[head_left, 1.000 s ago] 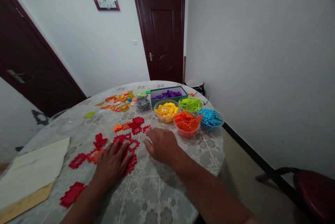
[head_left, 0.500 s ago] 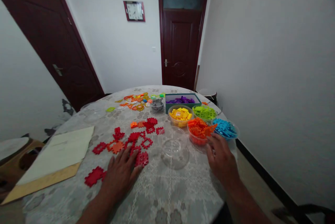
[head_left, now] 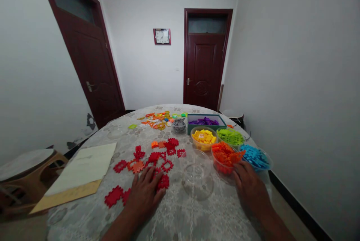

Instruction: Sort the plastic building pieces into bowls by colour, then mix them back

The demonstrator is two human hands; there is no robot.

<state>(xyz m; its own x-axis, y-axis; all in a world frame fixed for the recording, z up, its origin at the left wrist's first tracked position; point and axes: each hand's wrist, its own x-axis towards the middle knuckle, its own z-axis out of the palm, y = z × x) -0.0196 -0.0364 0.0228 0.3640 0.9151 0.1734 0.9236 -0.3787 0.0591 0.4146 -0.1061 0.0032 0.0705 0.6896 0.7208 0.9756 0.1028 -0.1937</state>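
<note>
My left hand (head_left: 146,188) lies palm down with its fingers spread, resting over loose red interlocking plastic pieces (head_left: 163,182). More red notched pieces (head_left: 114,196) and an orange one (head_left: 137,166) lie around it. My right hand (head_left: 251,184) is closed at the near right edge of a clear bowl (head_left: 219,166) full of orange pieces (head_left: 225,152), thumb low against its side and fingers at the rim. Between my hands stands a clear empty bowl (head_left: 197,177). A bowl of blue pieces (head_left: 255,156) sits just beyond my right hand.
Bowls of yellow pieces (head_left: 204,137) and green pieces (head_left: 230,136) stand behind the orange one. Farther back are a box of purple pieces (head_left: 206,121), a bowl of grey pieces (head_left: 179,125) and a mixed pile (head_left: 157,119). A paper sheet on a board (head_left: 81,167) lies at left.
The view has tilted up, so the table appears lower and farther right. My left hand stays over the red pieces, and my right hand remains at the orange bowl's edge.
</note>
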